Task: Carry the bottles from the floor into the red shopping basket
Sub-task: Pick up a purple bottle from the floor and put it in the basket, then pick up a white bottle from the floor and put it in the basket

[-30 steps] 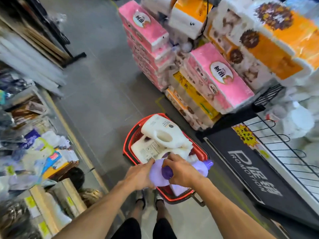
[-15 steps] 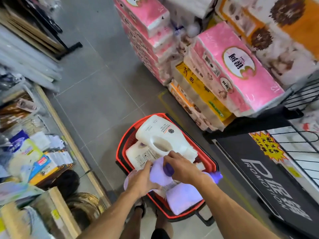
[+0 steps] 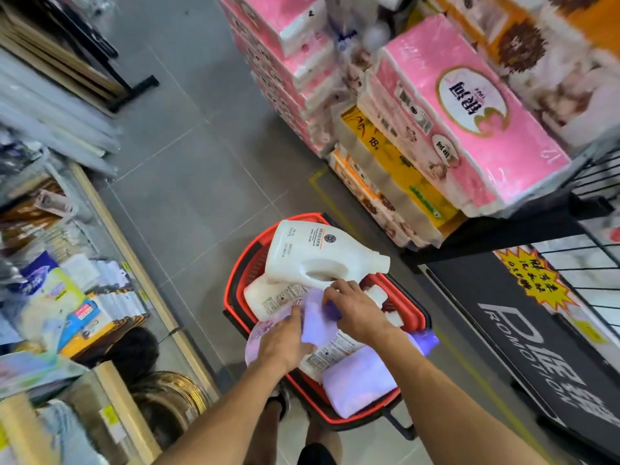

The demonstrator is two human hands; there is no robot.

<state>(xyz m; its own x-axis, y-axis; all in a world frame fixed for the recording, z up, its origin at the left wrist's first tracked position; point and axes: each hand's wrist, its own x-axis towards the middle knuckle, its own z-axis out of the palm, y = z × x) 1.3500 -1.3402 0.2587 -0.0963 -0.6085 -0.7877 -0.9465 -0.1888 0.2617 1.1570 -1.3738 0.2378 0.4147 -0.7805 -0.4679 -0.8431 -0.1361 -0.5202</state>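
As I lean in closer than a second ago, my left hand (image 3: 285, 340) still grips the lilac bottle (image 3: 317, 322) by its body and my right hand (image 3: 359, 313) curls over its cap. The bottle has moved toward the middle of the basket (image 3: 241, 273), touching the white bottles (image 3: 318, 253), above another lilac one (image 3: 359, 380).

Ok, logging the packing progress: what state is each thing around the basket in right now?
Red basket: on floor, piled with bottles.
Top white bottle: on its side, atop pile.
Lower white bottle: lying underneath.
Held lavender bottle: left hand and right hand hold it.
Near lavender bottle: lying in basket, capped.
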